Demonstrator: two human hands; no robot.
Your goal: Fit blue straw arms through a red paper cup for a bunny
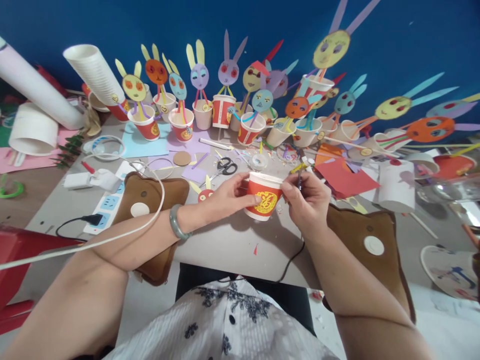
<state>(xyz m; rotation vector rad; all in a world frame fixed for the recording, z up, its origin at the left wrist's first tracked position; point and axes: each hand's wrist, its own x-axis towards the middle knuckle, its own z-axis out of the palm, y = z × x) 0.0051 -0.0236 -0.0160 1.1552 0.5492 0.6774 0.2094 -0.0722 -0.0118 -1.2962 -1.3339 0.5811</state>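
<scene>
A red and white paper cup [263, 196] with a yellow round emblem is upright between my two hands, just above the table. Fingers of my left hand [237, 194] close around its left side, the thumb lying across the front. On the other side, my right hand [308, 202] pinches the cup near its rim with thumb and fingers. A small dark object [299, 180] shows at the right fingers, too little visible to name. Behind my left wrist lies a paper rabbit head [204, 195] with yellow ears. Black-handled scissors [226, 166] lie beyond the left hand.
Paper-rabbit cups [143, 125] stand in rows along the blue wall. A stack of white cups [92, 70] leans at back left. A power strip [108, 200] with cables lies left. Brown cushions [360, 240] lie under both forearms. Red paper [347, 177] is at right.
</scene>
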